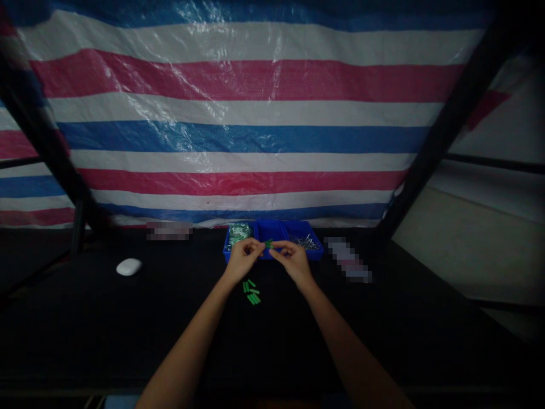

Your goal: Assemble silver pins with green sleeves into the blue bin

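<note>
Just in front of the blue divided tray (315, 254), my two hands meet. Between their fingertips is a small green plastic piece (268, 243). My left hand (244, 260) is closed, its thumb and fingers pinching the left side of it. On the other side my right hand (294, 262) is curled with index finger and thumb at the piece; its exact grip is too small to see clearly. Several short green plastic pieces (251, 291) lie in a loose group on the black table below my left hand.
Small clear-and-green packets (239, 232) fill the tray's left compartment; thin metal screw-like parts (305, 242) lie in the right one. A white rounded object (129, 267) rests at left. Blurred items flank the tray. A striped tarp (255, 136) hangs behind, between dark posts.
</note>
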Tool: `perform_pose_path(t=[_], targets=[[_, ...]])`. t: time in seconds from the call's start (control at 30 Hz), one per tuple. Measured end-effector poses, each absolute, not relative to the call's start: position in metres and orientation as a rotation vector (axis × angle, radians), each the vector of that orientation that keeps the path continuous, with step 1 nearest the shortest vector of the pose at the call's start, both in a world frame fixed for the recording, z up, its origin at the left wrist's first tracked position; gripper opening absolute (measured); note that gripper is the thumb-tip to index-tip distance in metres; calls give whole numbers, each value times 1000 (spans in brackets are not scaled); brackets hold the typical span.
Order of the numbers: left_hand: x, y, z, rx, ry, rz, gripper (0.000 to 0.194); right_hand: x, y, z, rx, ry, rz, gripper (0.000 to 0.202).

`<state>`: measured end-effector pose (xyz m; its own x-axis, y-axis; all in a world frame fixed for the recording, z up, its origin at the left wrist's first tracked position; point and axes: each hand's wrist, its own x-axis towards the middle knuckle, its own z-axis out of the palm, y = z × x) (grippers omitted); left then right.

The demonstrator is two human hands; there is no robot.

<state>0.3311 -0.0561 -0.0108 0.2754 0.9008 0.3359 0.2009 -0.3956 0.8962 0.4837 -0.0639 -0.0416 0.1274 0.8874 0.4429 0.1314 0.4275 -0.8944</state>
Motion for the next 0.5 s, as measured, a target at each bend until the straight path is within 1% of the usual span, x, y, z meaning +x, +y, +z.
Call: perform_pose_path(t=[0.3, 0.5], targets=[[334, -59, -11, 1855, 990, 1082, 32, 480, -68, -39, -949, -1455, 742, 20], [333, -60, -10, 1759, 992, 1036, 31, 481, -68, -39, -940, -1511, 700, 24]])
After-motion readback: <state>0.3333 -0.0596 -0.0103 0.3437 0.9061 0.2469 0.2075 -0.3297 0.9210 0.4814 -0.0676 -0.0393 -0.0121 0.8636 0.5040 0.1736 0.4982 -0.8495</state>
